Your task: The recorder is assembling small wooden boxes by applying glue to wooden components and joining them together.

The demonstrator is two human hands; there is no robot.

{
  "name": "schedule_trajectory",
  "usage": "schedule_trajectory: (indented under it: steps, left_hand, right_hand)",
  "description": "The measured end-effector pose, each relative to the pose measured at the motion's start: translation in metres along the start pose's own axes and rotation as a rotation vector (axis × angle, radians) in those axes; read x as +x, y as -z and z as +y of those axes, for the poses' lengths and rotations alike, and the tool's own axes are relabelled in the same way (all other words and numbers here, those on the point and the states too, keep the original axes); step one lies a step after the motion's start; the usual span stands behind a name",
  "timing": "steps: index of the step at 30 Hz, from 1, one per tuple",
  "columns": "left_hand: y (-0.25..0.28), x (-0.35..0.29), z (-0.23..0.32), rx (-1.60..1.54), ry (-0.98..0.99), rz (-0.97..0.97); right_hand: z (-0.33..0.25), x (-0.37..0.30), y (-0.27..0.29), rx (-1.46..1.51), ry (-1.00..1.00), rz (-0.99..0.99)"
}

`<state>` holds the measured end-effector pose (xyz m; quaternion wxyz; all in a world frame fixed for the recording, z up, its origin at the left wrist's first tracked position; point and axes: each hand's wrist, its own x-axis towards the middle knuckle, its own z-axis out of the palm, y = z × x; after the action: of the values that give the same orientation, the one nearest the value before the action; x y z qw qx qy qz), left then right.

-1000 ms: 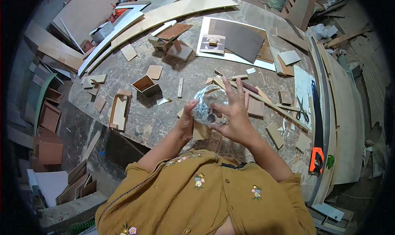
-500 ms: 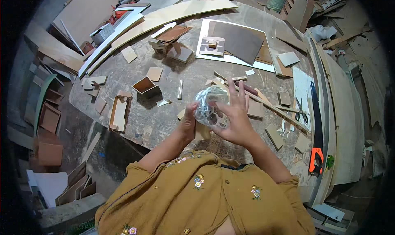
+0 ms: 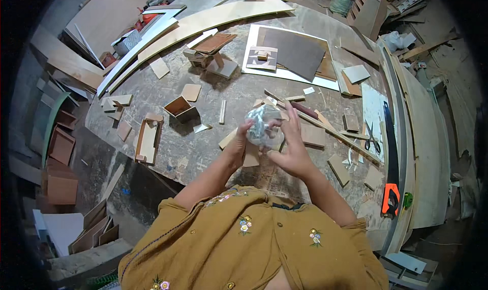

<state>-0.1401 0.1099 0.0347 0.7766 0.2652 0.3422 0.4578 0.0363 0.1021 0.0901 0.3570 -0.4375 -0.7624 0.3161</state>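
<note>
A round, clear plastic container (image 3: 260, 127) with shiny silvery contents, too small to make out, is held above the near middle of the worktable (image 3: 213, 153). My left hand (image 3: 238, 145) is closed round its left side, thumb up against the wall. On the other side, my right hand (image 3: 292, 147) has its thumb low at the rim and fingertips bent at the opening, seen through the plastic; other fingers stretch up beside it. Small wood blocks lie on the tabletop just beneath.
A small open wooden box (image 3: 181, 108) and a narrow tray (image 3: 148, 139) stand at left. Thin wood strips (image 3: 330, 130) lie to the right, near scissors (image 3: 372, 137) and a handsaw with an orange handle (image 3: 391, 198). Brown sheets on a white board (image 3: 249, 69) lie farther back.
The container has shifted slightly right and tilted. My right hand has turned, its fingers drawing lower and closer in at the opening; my left hand has moved with the container.
</note>
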Motion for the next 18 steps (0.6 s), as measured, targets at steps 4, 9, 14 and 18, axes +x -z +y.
schedule_trajectory:
  steps: [4,9,14,18]
  left_hand:
    - [0.011,0.014,-0.007,0.299,0.020,0.057]
    - [0.008,0.005,-0.008,0.465,-0.194,0.202]
    - [-0.001,-0.010,-0.001,0.892,-0.461,0.115]
    - [-0.010,-0.015,-0.001,1.089,-0.726,0.102]
  right_hand:
    - [0.021,-0.004,0.005,0.155,-0.149,0.089]
    - [0.030,-0.020,0.013,0.099,-0.139,0.277]
    - [0.006,-0.021,0.018,0.140,-0.021,0.039]
    - [0.002,-0.016,0.009,0.216,-0.045,-0.046]
